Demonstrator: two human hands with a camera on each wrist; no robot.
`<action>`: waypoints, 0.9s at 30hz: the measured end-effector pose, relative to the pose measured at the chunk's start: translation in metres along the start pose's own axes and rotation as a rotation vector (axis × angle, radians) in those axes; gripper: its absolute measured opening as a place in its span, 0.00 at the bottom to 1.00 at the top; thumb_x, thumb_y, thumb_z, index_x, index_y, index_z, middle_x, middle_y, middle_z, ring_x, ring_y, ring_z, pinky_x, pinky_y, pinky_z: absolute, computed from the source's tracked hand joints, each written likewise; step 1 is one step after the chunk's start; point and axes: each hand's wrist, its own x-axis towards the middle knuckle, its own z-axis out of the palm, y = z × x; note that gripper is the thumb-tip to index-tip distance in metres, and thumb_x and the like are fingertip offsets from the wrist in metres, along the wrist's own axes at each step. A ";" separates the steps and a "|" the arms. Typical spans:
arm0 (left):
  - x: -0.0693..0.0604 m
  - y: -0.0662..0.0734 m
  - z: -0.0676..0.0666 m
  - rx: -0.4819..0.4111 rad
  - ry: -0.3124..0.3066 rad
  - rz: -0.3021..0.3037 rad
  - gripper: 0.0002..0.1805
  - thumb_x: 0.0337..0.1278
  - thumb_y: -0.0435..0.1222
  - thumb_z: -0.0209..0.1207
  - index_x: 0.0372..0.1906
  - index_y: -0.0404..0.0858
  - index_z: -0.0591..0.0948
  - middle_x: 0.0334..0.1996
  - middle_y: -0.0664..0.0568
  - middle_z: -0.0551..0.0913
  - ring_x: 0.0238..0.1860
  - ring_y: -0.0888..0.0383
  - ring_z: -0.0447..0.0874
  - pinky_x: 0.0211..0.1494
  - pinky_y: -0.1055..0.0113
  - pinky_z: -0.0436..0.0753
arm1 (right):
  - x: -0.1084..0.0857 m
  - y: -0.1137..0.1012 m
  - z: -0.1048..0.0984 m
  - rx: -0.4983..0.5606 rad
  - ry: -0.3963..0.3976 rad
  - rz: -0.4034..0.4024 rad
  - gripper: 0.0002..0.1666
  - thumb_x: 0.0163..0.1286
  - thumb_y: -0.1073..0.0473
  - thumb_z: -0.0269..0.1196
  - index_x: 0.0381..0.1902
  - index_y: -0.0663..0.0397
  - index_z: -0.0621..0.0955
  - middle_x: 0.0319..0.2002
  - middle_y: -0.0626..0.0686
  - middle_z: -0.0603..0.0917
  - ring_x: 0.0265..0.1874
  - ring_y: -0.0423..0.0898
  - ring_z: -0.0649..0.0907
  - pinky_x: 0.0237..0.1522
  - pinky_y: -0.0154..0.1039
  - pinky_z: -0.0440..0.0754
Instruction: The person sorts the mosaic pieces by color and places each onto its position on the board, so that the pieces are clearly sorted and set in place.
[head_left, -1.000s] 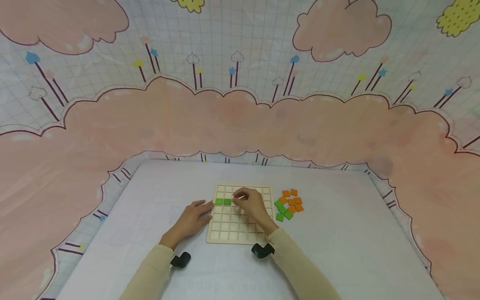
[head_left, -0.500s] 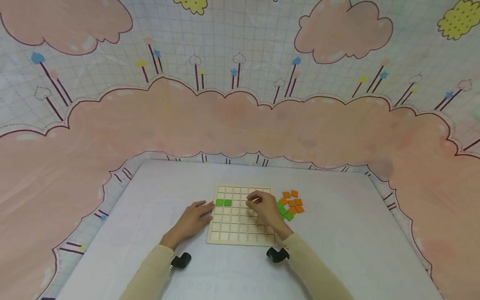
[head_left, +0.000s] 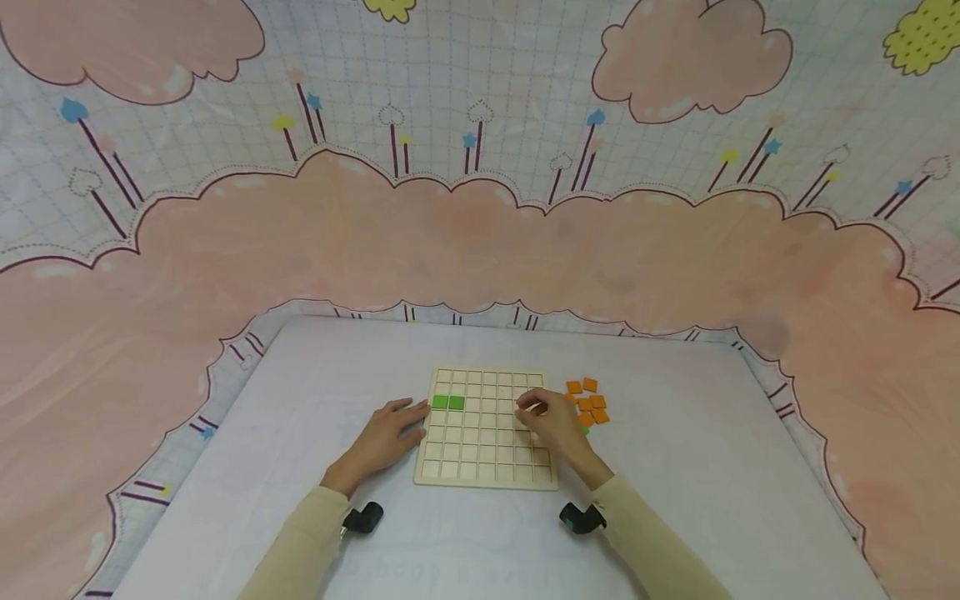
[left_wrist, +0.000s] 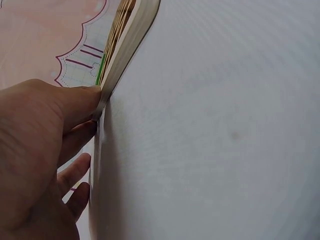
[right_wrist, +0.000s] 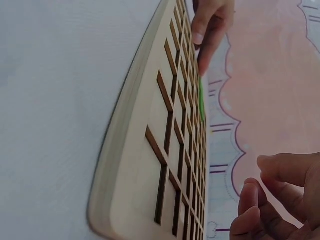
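A light wooden board (head_left: 480, 475) with a grid of square recesses lies on the white table. Two green square tiles (head_left: 448, 403) sit side by side in its third row from the back, at the left. My left hand (head_left: 382, 437) rests at the board's left edge, its fingers extended and touching it. Above the board's right edge hovers my right hand (head_left: 558, 425), fingers loosely bent. Nothing shows between the thumb and fingers of the right hand (right_wrist: 280, 200) in the right wrist view.
Several orange square tiles (head_left: 598, 402) lie loose on the table (head_left: 712, 450) to the right of the board. A bit of green tile (head_left: 585, 431) shows beside them; my right hand hides the others. A patterned cloth (head_left: 465, 242) stands behind.
My right hand has moved right, from beside the second green tile to the board's right edge, now covering most of the loose green tiles. The left hand has stayed in place.
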 end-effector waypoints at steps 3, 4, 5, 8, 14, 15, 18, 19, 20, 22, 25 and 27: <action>0.000 0.000 0.000 -0.002 0.000 -0.004 0.27 0.67 0.43 0.59 0.68 0.43 0.73 0.71 0.54 0.70 0.74 0.43 0.61 0.73 0.38 0.63 | -0.003 0.004 -0.003 0.008 0.007 0.021 0.08 0.63 0.62 0.69 0.40 0.56 0.85 0.36 0.49 0.87 0.33 0.42 0.82 0.32 0.33 0.79; 0.000 0.000 0.000 -0.004 -0.002 -0.007 0.27 0.67 0.43 0.59 0.68 0.43 0.73 0.71 0.54 0.70 0.74 0.43 0.61 0.73 0.39 0.63 | -0.004 0.005 -0.005 0.010 0.013 0.029 0.08 0.62 0.61 0.69 0.40 0.56 0.85 0.36 0.49 0.87 0.33 0.42 0.82 0.33 0.33 0.79; 0.000 0.000 0.000 -0.006 -0.005 -0.010 0.27 0.67 0.43 0.59 0.68 0.43 0.73 0.71 0.54 0.70 0.74 0.43 0.61 0.73 0.39 0.63 | -0.005 0.007 -0.006 0.006 0.021 0.034 0.08 0.62 0.61 0.69 0.40 0.56 0.85 0.36 0.49 0.87 0.33 0.42 0.82 0.33 0.33 0.79; -0.001 0.000 0.000 -0.009 -0.008 -0.016 0.27 0.67 0.43 0.59 0.68 0.44 0.73 0.71 0.54 0.70 0.75 0.44 0.61 0.73 0.39 0.63 | -0.009 0.011 -0.009 -0.005 0.036 0.039 0.08 0.62 0.61 0.69 0.40 0.55 0.86 0.36 0.49 0.87 0.33 0.43 0.83 0.35 0.34 0.81; 0.001 -0.001 -0.002 0.016 -0.001 0.004 0.27 0.67 0.43 0.59 0.69 0.43 0.72 0.71 0.52 0.70 0.74 0.43 0.61 0.73 0.38 0.63 | -0.013 0.018 -0.017 -0.041 0.064 0.047 0.08 0.62 0.61 0.69 0.40 0.54 0.85 0.36 0.50 0.86 0.35 0.44 0.83 0.34 0.33 0.80; 0.002 -0.001 -0.002 0.018 -0.001 0.006 0.27 0.67 0.43 0.58 0.69 0.43 0.72 0.71 0.52 0.70 0.74 0.43 0.61 0.73 0.38 0.63 | -0.014 0.019 -0.018 -0.041 0.067 0.053 0.08 0.62 0.61 0.69 0.40 0.54 0.85 0.36 0.51 0.86 0.35 0.44 0.82 0.33 0.32 0.79; 0.003 -0.002 -0.002 0.023 -0.002 0.004 0.27 0.67 0.43 0.58 0.69 0.43 0.72 0.71 0.53 0.70 0.74 0.43 0.61 0.73 0.39 0.63 | -0.016 0.024 -0.023 -0.047 0.070 0.067 0.08 0.62 0.61 0.69 0.40 0.54 0.85 0.37 0.51 0.87 0.35 0.44 0.82 0.30 0.31 0.79; 0.003 -0.002 -0.002 0.019 -0.005 -0.001 0.27 0.67 0.43 0.58 0.69 0.43 0.72 0.71 0.53 0.70 0.74 0.43 0.61 0.73 0.39 0.63 | -0.017 0.025 -0.025 -0.047 0.070 0.077 0.09 0.62 0.61 0.69 0.40 0.54 0.85 0.37 0.51 0.87 0.35 0.45 0.82 0.30 0.31 0.79; 0.003 -0.002 -0.002 0.017 -0.007 -0.003 0.27 0.67 0.43 0.58 0.69 0.44 0.73 0.71 0.53 0.70 0.74 0.43 0.61 0.73 0.39 0.63 | -0.018 0.026 -0.027 -0.050 0.071 0.081 0.09 0.62 0.61 0.69 0.40 0.54 0.86 0.37 0.51 0.87 0.35 0.45 0.83 0.31 0.31 0.79; 0.003 -0.001 -0.001 0.016 -0.011 -0.003 0.27 0.67 0.43 0.59 0.69 0.43 0.73 0.71 0.53 0.70 0.74 0.43 0.61 0.73 0.38 0.64 | -0.021 0.030 -0.031 -0.068 0.077 0.086 0.09 0.62 0.61 0.70 0.41 0.54 0.86 0.38 0.51 0.87 0.36 0.45 0.83 0.33 0.31 0.80; 0.002 -0.001 -0.001 0.009 -0.013 -0.002 0.27 0.67 0.43 0.59 0.68 0.43 0.73 0.71 0.53 0.70 0.74 0.43 0.61 0.73 0.38 0.64 | -0.024 0.034 -0.036 -0.089 0.084 0.093 0.10 0.61 0.61 0.70 0.41 0.55 0.86 0.39 0.52 0.88 0.37 0.46 0.84 0.36 0.32 0.80; 0.001 -0.001 -0.001 0.010 -0.011 0.001 0.27 0.67 0.43 0.59 0.68 0.43 0.73 0.71 0.52 0.70 0.74 0.43 0.62 0.73 0.38 0.64 | -0.026 0.037 -0.040 -0.097 0.085 0.093 0.11 0.61 0.61 0.70 0.42 0.56 0.86 0.39 0.53 0.88 0.38 0.46 0.84 0.37 0.31 0.80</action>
